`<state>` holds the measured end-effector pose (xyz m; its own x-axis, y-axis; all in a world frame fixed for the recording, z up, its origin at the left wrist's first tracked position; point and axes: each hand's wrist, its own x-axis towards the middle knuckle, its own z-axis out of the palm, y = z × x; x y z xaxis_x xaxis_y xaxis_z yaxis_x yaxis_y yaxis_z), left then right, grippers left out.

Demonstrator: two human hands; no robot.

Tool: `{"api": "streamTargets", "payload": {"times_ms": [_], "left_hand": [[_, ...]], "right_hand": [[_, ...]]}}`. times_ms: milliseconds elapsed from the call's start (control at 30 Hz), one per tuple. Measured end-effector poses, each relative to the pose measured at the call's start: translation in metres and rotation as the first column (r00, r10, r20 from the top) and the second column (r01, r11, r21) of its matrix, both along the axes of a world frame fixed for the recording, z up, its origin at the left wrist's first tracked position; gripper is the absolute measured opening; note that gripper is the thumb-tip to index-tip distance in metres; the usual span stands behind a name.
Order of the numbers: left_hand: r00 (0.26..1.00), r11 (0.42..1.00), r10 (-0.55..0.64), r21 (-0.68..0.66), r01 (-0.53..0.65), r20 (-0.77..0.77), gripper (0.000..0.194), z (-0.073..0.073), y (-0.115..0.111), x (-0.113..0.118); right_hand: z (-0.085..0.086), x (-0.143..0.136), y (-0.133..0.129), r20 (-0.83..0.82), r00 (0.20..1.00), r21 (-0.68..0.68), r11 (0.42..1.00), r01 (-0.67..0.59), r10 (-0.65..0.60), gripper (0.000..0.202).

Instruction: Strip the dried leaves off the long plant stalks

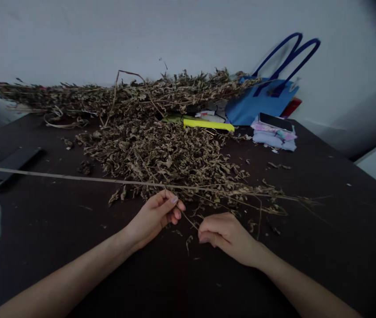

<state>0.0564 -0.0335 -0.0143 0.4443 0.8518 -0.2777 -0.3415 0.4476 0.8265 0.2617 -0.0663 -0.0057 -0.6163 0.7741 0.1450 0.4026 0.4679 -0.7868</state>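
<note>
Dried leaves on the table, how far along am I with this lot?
Partway, it seems. Already loose: the leaf heap. In hand: a thin stem, between the left hand and right hand. Apparently left: the thick leafy bundle behind, and the leaves at the right end of the long stalk.

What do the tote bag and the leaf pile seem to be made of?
Tote bag: perhaps felt or fabric, matte; it shows no shine.
Leaf pile: dried plant leaves, dull and brittle-looking; they are brown and curled.
</note>
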Motion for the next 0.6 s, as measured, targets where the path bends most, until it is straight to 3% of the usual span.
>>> {"api": "streamTargets", "payload": {"times_ms": [100,233,367,467,533,600], "left_hand": [[1.000,1.000,0.019,-0.013,-0.018,0.025,0.018,0.001,-0.001,0.001],[0.999,0.999,0.032,0.035,-0.033,0.024,0.018,0.003,0.000,-0.001],[1.000,0.992,-0.026,0.119,0.026,-0.009,0.017,0.005,0.000,-0.002],[0.995,0.978,-0.072,0.192,0.084,-0.068,0.016,0.004,-0.002,-0.002],[0.988,0.963,-0.094,0.242,0.120,-0.119,0.015,0.004,-0.002,-0.002],[0.981,0.946,-0.109,0.288,0.152,-0.160,0.015,0.005,-0.002,-0.002]], "right_hand": [[0.004,0.006,-0.001,-0.045,0.993,0.047,0.993,0.108,-0.106,0.036],[0.004,0.010,-0.003,-0.143,0.936,-0.042,0.947,0.320,-0.322,0.039],[0.002,0.005,-0.005,-0.089,0.941,-0.112,0.942,0.316,-0.326,0.023],[-0.001,0.002,-0.004,-0.081,0.922,-0.127,0.921,0.367,-0.379,0.025],[-0.004,0.002,-0.002,-0.115,0.894,-0.282,0.877,0.389,-0.433,0.028],[-0.007,0.001,0.000,-0.193,0.876,-0.518,0.804,0.292,-0.442,0.032]]}}
